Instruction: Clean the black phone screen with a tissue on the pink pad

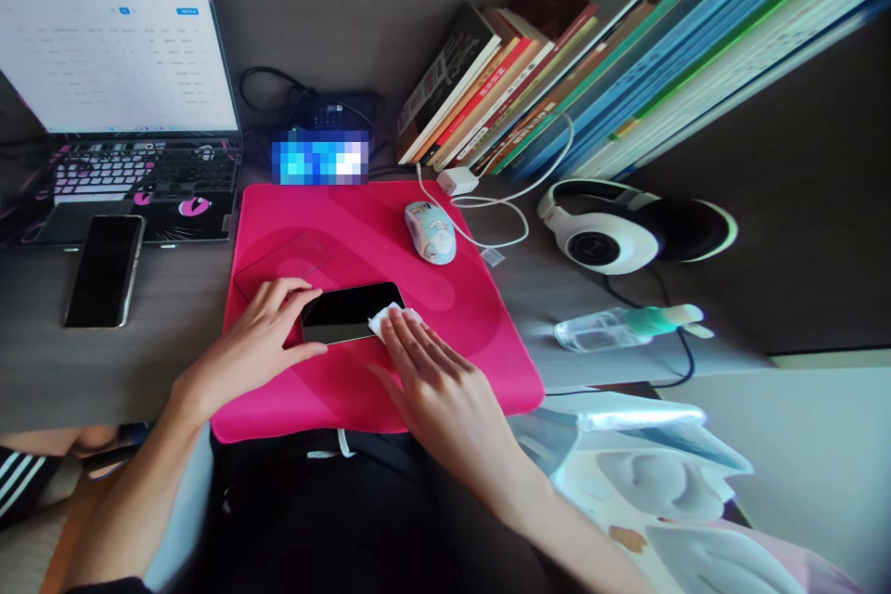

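Observation:
A smartphone (341, 311) with a dark screen lies face up on the pink desk mat (480, 353). My left hand (254, 343) grips its left end, with the thumb at the near edge and the fingers at the far edge. Under the fingertips of my right hand (442, 385), a folded white wipe (380, 319) is pressed on the right part of the screen. Just beyond my left hand, a thin clear rectangular sheet (282, 264) rests on the mat; it looks like a screen protector or a clear cover.
A patterned mouse (430, 232) sits at the mat's far right, beside a white charger (458, 180) with its cable. Headphones (605, 237) and a spray bottle (602, 329) lie to the right. Books (480, 102) line the back. At left are a laptop (139, 190) and another phone (104, 271).

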The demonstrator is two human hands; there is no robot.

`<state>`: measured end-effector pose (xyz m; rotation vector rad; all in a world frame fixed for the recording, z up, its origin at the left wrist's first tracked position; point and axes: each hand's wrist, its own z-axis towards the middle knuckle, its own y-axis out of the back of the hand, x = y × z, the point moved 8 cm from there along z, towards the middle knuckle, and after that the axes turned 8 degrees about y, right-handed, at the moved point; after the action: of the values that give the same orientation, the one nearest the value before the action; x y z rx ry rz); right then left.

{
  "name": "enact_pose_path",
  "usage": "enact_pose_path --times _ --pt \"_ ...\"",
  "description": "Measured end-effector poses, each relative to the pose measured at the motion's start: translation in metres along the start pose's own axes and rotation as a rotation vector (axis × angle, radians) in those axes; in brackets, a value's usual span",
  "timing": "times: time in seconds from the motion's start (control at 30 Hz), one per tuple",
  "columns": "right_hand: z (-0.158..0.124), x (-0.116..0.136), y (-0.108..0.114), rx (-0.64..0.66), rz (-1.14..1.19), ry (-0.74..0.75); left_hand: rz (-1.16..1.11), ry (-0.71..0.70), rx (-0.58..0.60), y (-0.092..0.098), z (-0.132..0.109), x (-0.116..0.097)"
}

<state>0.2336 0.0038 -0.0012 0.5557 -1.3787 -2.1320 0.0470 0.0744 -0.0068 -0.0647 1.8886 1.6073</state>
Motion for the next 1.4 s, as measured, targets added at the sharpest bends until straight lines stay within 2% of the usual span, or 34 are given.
enact_pose_path --times 0.33,0.57,0.73,0.97,1.4 --pt "0.013 -0.012 -0.007 -0.07 0.047 -0.027 -0.004 0.006 0.034 -0.002 0.001 0.004" --pt "0.02 -0.026 -0.027 -0.053 0.18 -0.059 0.0 0.02 0.04 -0.002 0.001 0.004" --pt "0.023 -0.033 -0.033 -0.033 0.252 -0.07 0.036 0.021 0.001 0.0 0.002 0.0" --pt "0.023 -0.032 -0.029 -0.05 0.211 -0.065 0.067 0.026 -0.001 0.001 0.002 -0.001" --pt "0.021 -0.023 -0.019 -0.142 -0.011 -0.038 0.024 0.051 -0.005 0.001 0.002 -0.001"
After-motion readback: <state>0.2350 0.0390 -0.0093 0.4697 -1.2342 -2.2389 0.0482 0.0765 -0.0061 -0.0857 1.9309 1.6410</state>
